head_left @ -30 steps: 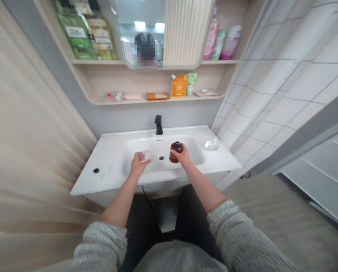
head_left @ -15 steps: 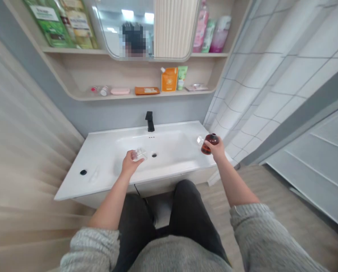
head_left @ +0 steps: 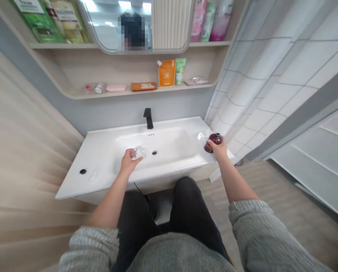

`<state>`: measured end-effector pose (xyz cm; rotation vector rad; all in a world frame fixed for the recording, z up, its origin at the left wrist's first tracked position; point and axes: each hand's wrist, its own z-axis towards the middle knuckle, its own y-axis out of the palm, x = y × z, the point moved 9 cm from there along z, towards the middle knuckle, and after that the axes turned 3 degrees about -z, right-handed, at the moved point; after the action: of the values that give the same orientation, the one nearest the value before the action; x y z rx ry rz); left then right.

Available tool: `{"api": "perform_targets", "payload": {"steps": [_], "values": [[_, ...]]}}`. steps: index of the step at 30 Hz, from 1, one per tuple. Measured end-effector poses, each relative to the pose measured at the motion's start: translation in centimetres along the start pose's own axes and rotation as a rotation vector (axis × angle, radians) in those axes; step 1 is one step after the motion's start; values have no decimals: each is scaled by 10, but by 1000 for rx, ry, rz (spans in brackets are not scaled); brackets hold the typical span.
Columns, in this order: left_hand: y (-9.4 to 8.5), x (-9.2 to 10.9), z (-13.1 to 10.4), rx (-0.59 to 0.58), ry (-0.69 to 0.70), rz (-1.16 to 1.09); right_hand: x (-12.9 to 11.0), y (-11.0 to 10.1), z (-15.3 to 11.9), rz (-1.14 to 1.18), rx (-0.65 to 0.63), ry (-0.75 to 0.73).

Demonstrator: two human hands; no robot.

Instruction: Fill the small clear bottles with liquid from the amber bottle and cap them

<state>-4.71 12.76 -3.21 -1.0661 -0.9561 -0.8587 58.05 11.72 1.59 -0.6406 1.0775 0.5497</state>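
Observation:
My left hand (head_left: 129, 162) is closed on a clear, square-sided container (head_left: 140, 152) over the left part of the sink basin (head_left: 171, 145). Its exact kind is hard to make out. At the right end of the counter, my right hand (head_left: 218, 149) grips a brown bottle (head_left: 213, 142) around its body. The bottle's dark neck points up and carries no pump. Just left of the bottle is a small clear object (head_left: 201, 136), blurred, on the counter. A round black cap (head_left: 83, 171) lies on the left of the counter, beside a faint clear piece (head_left: 94, 174).
A black faucet (head_left: 148, 118) stands behind the basin. Above it, a shelf (head_left: 123, 94) holds an orange pouch (head_left: 166, 73), a green tube (head_left: 180, 71) and a pink case (head_left: 116, 88). A beige curtain (head_left: 30, 151) hangs on the left, a white checked curtain (head_left: 259, 83) on the right.
My right hand has shifted slightly right with the brown bottle, widening the gap to the small clear object. My left hand stays almost still on the clear container. The view has tilted a little downward.

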Motion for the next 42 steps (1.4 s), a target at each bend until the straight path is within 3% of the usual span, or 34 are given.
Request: {"api": "perform_targets", "payload": {"steps": [9, 13, 15, 17, 19, 20, 24, 26, 30, 34, 36, 37, 39, 42], "values": [[-1, 3, -2, -4, 15, 27, 6, 3, 1, -68, -58, -33], [-1, 2, -2, -4, 23, 34, -1, -8, -3, -133, -84, -147], [0, 3, -2, -4, 25, 22, -17, -25, -17, -172, 34, -239], [0, 5, -3, -3, 24, 7, -40, -41, -45, -211, 232, -318], [0, 10, -5, -6, 31, 5, -63, -34, -80, -213, 295, -371], [0, 12, -5, -10, 38, 6, -76, -16, -96, -202, 215, -407], [6, 24, -10, -84, 74, -50, -123, 117, -177, -118, -524, -596], [11, 32, -15, -148, 109, -122, -136, 173, -213, -9, -779, -571], [19, 50, -33, -257, 189, -201, -141, 250, -252, 245, -1054, -300], [16, 63, -51, -352, 219, -151, -135, 285, -273, 422, -1180, -136], [-3, 63, -57, -358, 219, -104, -126, 289, -272, 432, -1142, -93], [-20, 61, -59, -313, 216, -63, -122, 289, -270, 420, -1109, -80], [-75, 53, -60, -96, 187, 77, -115, 288, -267, 380, -1065, -65], [-173, 34, -70, 332, 60, 398, -113, 288, -268, 328, -1093, -73]]}}
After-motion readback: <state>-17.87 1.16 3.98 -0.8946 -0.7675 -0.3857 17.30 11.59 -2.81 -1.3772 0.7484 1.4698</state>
